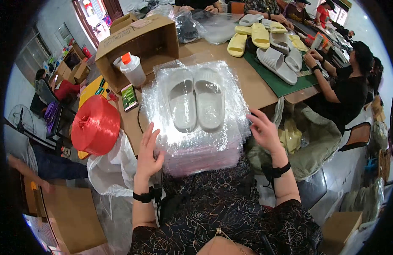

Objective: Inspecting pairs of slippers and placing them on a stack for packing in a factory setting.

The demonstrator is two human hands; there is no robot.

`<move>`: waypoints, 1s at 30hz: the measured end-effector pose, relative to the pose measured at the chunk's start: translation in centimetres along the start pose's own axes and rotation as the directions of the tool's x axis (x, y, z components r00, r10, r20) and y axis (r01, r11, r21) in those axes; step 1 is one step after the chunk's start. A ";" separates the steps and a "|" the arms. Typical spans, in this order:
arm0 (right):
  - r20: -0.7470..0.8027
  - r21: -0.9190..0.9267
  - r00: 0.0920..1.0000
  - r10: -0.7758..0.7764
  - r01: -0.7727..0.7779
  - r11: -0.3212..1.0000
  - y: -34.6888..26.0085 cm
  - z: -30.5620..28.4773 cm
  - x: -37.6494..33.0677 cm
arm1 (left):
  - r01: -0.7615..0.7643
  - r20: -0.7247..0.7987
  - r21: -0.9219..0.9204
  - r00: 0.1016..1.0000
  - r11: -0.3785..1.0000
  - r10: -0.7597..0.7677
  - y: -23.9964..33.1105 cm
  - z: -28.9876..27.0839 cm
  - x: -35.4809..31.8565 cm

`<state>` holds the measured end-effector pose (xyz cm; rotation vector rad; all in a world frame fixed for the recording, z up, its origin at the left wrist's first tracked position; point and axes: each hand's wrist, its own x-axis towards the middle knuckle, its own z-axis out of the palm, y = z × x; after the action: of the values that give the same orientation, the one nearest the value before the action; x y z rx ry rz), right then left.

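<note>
A pair of light grey slide slippers [182, 106] lies side by side on a thick stack of clear plastic bags [196, 159]. Glare streaks cross the slippers, and they look to be inside the top bag. My left hand [149, 154] is at the stack's near left corner, fingers stretched out and thumb apart, holding nothing. On the other side my right hand [265, 131] is open with its fingers spread by the right edge of the bags. Whether its fingertips touch the plastic I cannot tell.
Left of the bags are a phone [129, 97], a white bottle with an orange cap [132, 70], a cardboard box [141, 44] and a red twine roll [96, 125]. Yellow and grey slippers [273, 61] lie far right, near a seated person [338, 87]. An open sack [311, 144] stands right.
</note>
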<state>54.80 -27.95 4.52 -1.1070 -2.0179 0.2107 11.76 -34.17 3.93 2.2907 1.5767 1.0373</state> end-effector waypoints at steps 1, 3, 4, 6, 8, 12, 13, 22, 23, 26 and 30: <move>0.027 0.030 0.998 -0.055 0.054 0.998 -0.1 0.7 -0.1 | -0.044 0.008 0.067 0.999 0.997 0.043 0.0 0.0 0.0; 0.138 0.025 0.985 -0.102 0.100 0.995 -0.2 1.7 -0.3 | -0.102 0.074 0.121 0.993 0.987 0.093 0.0 0.5 0.0; 0.169 0.056 0.975 -0.146 0.138 0.989 -0.1 2.2 -0.2 | -0.118 0.106 0.110 0.989 0.987 0.107 -0.1 0.8 0.0; 0.209 0.111 0.951 -0.229 0.209 0.971 0.0 2.8 0.2 | -0.138 0.118 0.061 0.984 0.989 0.130 -0.4 1.4 0.1; 0.188 0.152 0.955 -0.230 0.203 0.967 0.3 2.7 0.5 | -0.221 0.091 0.090 0.973 0.971 0.213 -0.8 1.8 0.3; 0.179 0.173 0.980 -0.083 0.052 0.984 0.4 2.2 0.7 | -0.274 0.047 0.084 0.961 0.958 0.271 -1.4 2.5 0.7; 0.155 0.212 0.987 -0.030 -0.004 0.977 0.3 2.0 0.7 | -0.271 0.050 0.065 0.962 0.960 0.268 -1.5 2.6 0.8; 0.190 0.163 0.955 -0.227 0.198 0.967 -0.3 2.9 0.6 | -0.155 -0.038 -0.145 0.988 0.977 0.151 -1.9 2.2 0.8; 0.173 0.205 0.958 -0.229 0.193 0.960 0.1 3.2 0.6 | -0.150 -0.040 -0.149 0.989 0.977 0.146 -2.0 2.1 0.8; 0.167 0.384 0.986 -0.012 -0.054 0.922 1.3 3.7 -0.2 | -0.122 -0.045 -0.162 0.992 0.979 0.116 -2.1 1.8 0.6; 0.135 0.573 0.974 0.183 -0.227 0.788 2.6 4.3 -1.0 | -0.088 -0.070 -0.143 0.994 0.986 0.078 -2.2 2.4 0.6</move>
<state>53.63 -26.22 -0.18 -0.9128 -1.7003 0.9379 11.75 -32.15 1.30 2.2629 1.3877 1.2149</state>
